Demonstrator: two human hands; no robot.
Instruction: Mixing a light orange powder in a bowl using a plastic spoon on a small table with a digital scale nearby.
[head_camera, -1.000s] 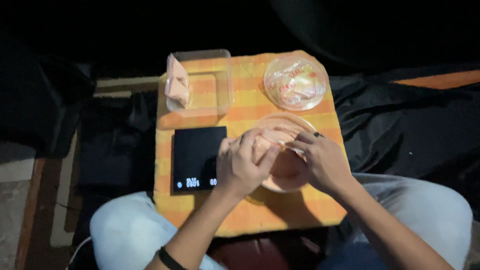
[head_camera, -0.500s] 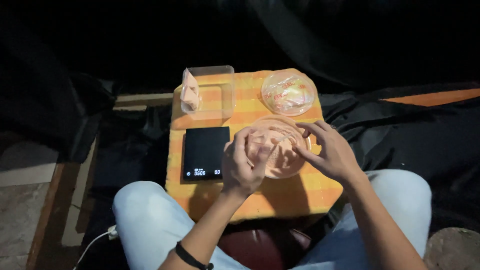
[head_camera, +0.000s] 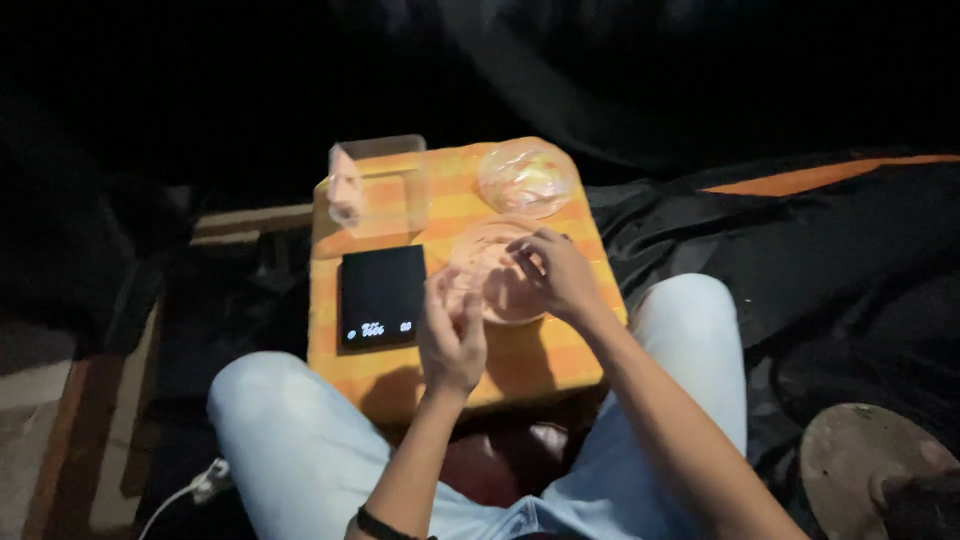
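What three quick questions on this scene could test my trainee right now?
1. True or false: the black scale lies left of the pink bowl.
2. Which hand reaches over the pink bowl? A) left hand B) right hand
3. What stands behind the scale, at the table's far edge?

Key: 1 true. 2 B; the left hand hovers by the bowl's near left rim, its grip too blurred to judge. 3 A clear rectangular container, beside a clear round bowl.

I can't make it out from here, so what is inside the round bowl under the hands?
The round bowl looks filled with something pale pink-orange, blurred here. The right hand covers its far right side and the left hand its near left edge, so anything beneath them is hidden.
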